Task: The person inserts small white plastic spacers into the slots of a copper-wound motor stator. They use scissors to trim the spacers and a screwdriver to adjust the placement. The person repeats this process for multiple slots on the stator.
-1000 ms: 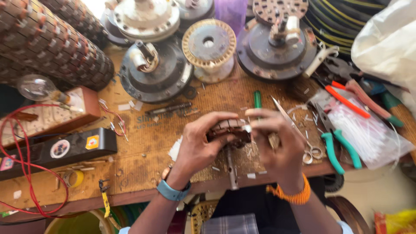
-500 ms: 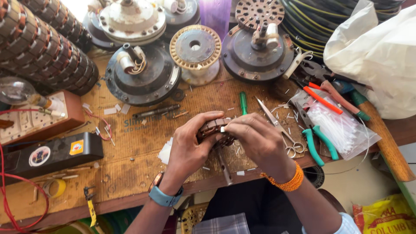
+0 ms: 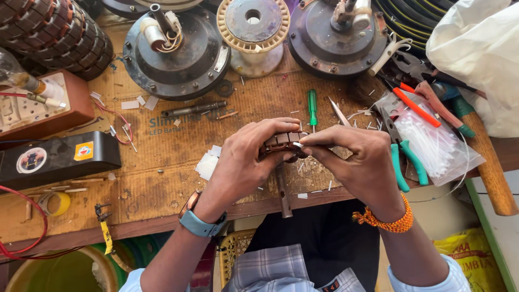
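My left hand [image 3: 246,159] and my right hand [image 3: 359,162] meet over the front edge of the wooden bench [image 3: 162,178]. Between them they hold a small brown motor stator core [image 3: 282,141], mostly hidden by my fingers. The left hand cups it from the left and below. My right thumb and forefinger pinch at its right side. A dark metal rod [image 3: 284,192] lies on the bench just under my hands. Small white paper slips [image 3: 208,162] lie left of my left hand.
Dark round fan motor housings [image 3: 175,54] [image 3: 335,38] and a cream spool [image 3: 253,27] stand at the back. A green screwdriver [image 3: 312,105], teal-handled pliers [image 3: 403,157], a bag of white cable ties [image 3: 438,146] and a hammer handle [image 3: 486,162] lie right. A black box [image 3: 57,159] sits left.
The camera has moved closer and lower over the bench. Both hands still hold the stator core at the same spot, with only small finger shifts.
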